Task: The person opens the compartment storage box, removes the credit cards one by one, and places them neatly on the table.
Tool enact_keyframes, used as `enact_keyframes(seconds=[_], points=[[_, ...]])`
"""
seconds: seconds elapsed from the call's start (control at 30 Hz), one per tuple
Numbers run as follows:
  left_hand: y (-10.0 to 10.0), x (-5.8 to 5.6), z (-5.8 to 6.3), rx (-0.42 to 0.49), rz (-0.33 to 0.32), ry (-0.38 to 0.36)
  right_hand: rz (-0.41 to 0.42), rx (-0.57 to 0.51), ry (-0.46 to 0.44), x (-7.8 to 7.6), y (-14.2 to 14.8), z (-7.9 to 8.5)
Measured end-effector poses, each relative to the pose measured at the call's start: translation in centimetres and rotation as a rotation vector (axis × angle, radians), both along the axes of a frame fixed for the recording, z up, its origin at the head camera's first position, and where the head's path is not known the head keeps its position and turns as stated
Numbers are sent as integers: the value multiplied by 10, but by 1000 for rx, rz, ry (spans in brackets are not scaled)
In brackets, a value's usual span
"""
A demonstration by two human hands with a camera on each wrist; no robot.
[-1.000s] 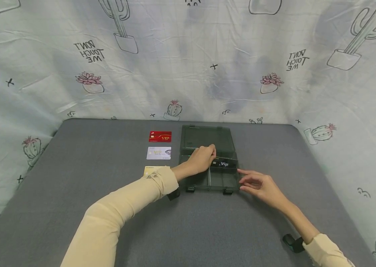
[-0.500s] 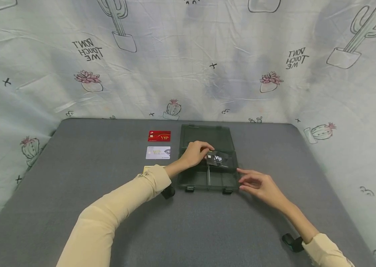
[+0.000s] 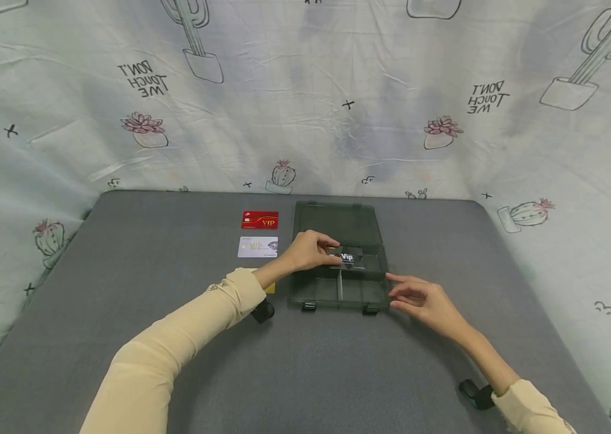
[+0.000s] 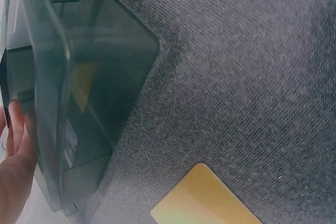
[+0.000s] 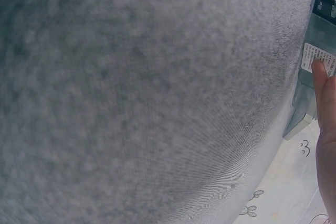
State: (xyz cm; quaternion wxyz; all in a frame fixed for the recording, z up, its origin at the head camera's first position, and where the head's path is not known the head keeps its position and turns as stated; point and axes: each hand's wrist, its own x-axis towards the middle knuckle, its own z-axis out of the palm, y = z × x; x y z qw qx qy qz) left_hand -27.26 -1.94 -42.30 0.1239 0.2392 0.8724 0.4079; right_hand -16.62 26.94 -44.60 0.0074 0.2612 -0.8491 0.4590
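My left hand (image 3: 308,250) pinches the left end of a black VIP card (image 3: 351,257) between thumb and fingers. The card lies flat-on over the back compartment of a dark green see-through plastic box (image 3: 311,289), whose lid (image 3: 338,223) is folded back behind it. Thin walls split the box into compartments. At its right side, my right hand (image 3: 427,304) has its fingers loosely bent, tips right at the wall. In the right wrist view one fingertip (image 5: 318,67) overlaps a white printed label (image 5: 317,56) on that wall.
Left of the box lie a red VIP card (image 3: 260,220) and a silver-white VIP card (image 3: 258,247). A yellow card (image 4: 202,198) is mostly hidden by the left forearm in the head view. Two latches (image 3: 309,306) stick out at the box front. A cactus-print curtain (image 3: 349,138) hangs behind the grey tabletop (image 3: 316,374).
My left hand has drawn the black card leftward and tipped it from near-upright to flatter, uncovering more of the box's right side. The right hand has stayed in place.
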Motion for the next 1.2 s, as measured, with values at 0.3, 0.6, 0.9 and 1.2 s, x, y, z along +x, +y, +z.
enact_keyframes(seconds=[0.3,0.6,0.9,1.2], points=[[3,-1,-1,-78,-24,44,3,8,30,0,-1,0],[1,3,-4,-40,-62,163,3,10,33,0,0,-2],[-5,2,-11,54,-55,220,-3,16,25,0,0,-3],[-10,5,-14,207,-95,170,-9,23,30,2,0,-3]])
